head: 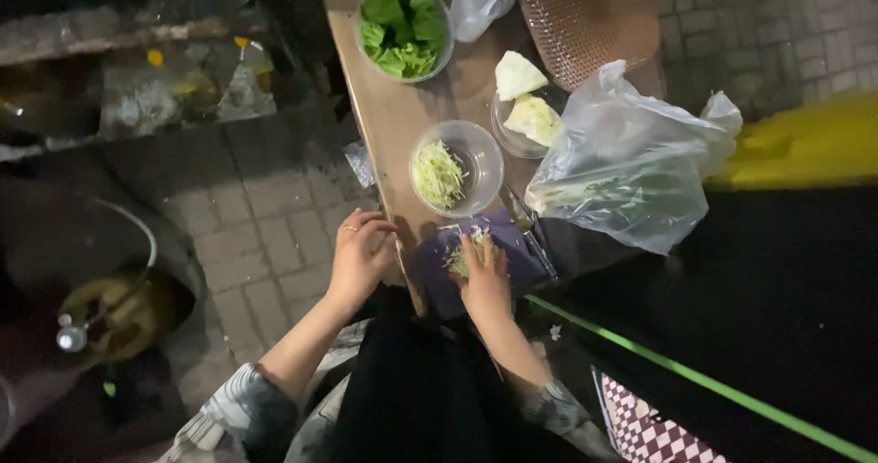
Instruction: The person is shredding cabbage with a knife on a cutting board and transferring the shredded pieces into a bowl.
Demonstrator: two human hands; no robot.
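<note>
Looking down from my head: my right hand (pixel 485 275) is pressing flat on a small heap of shredded cabbage (pixel 460 254) lying on the purple board (pixel 517 254) at the near edge of the tabletop (pixel 393 120). The fingers are spread over the shreds, cupping rather than gripping them. My left hand (pixel 358 254) is hovering just off the tabletop's edge beside the board, fingers loosely curled and holding nothing.

Just beyond the board a clear bowl (pixel 476 152) is sitting with more shreds in it. Further up, cabbage wedges (pixel 526 97) are resting on a clear dish, a bowl of green leaves (pixel 404 28) is standing near the far end, and a plastic bag (pixel 631 161) is slumping to the right, touching the board's far corner. A knife (pixel 526 225) is lying along the board's right side.

To gather well, I judge I should be sweeping the shreds together with curled fingers, keeping them clear of the blade, and bringing the left hand in as a wall so nothing is falling off the edge onto the paving (pixel 265 234).
</note>
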